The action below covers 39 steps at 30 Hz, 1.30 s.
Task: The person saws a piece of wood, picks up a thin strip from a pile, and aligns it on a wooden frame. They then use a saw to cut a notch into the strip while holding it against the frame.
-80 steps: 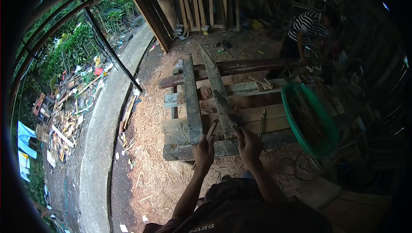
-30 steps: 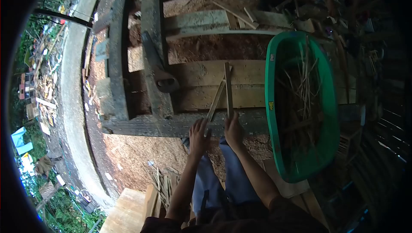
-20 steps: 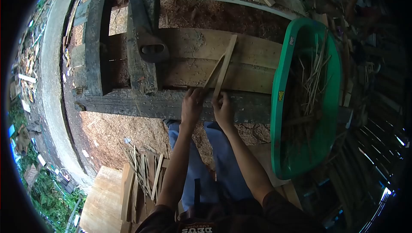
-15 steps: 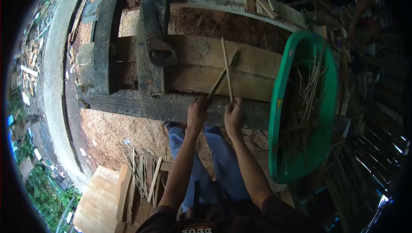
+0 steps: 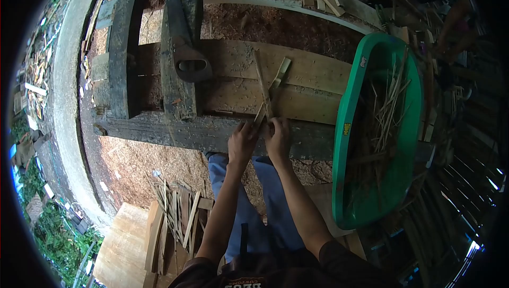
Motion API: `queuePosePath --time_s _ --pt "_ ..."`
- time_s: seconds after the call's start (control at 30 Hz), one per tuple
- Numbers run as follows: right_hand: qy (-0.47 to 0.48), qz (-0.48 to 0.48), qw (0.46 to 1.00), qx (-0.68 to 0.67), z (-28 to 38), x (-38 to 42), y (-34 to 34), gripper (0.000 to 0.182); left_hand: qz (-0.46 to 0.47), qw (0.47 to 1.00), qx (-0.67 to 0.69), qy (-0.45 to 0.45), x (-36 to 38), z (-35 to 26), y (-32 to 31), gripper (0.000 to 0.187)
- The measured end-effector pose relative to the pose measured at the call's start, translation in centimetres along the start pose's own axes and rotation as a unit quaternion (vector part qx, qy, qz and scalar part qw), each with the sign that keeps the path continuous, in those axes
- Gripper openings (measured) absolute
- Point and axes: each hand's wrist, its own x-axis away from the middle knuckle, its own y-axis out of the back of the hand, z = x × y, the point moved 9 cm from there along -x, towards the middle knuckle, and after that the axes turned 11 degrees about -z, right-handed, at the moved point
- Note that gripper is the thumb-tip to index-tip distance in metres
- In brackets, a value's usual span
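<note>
Because curled fingers hide lower ends of both sticks, exact grip hard to make out. Left hand (image 5: pixel 242 141), nearly closed, holds flat stick (image 5: pixel 280 73); right hand (image 5: pixel 277 136), likewise, holds narrow stick (image 5: pixel 260 76). Sticks cross above pale planks (image 5: pixel 313 96), beside green tub (image 5: pixel 344 145). Person (image 5: pixel 457 25) dim, cut off. Hands closer together than before.

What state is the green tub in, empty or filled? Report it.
Partly filled: thin sticks lie inside the green tub, while bare green shows at its near end.
</note>
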Motion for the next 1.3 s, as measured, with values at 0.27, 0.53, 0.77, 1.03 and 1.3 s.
queuePosePath --time_s 0.27,0.53,0.77,1.03,1.3 --pt "-0.063 -0.037 0.996 -0.059 -0.9 -0.2 4.9 0.017 -0.038 0.997 -0.057 0.020 -1.2 0.1 0.3 0.028" --pt "-0.046 0.018 0.996 -0.069 -1.8 0.9 1.5 0.038 -0.034 0.998 -0.037 0.033 -0.8 0.9 0.0 0.029" --pt "0.011 0.089 0.990 -0.108 0.1 2.6 0.5 0.064 0.020 0.996 0.078 -0.022 0.1 1.6 0.0 0.036" --pt "0.075 0.117 0.990 -0.040 -1.0 2.5 0.4 0.064 0.054 0.982 -0.091 -0.154 -0.9 -0.9 0.9 0.040" --pt "0.102 0.109 0.988 -0.043 -0.1 2.0 0.3 0.054 0.043 0.970 -0.091 -0.221 -0.9 -1.6 0.7 0.034"
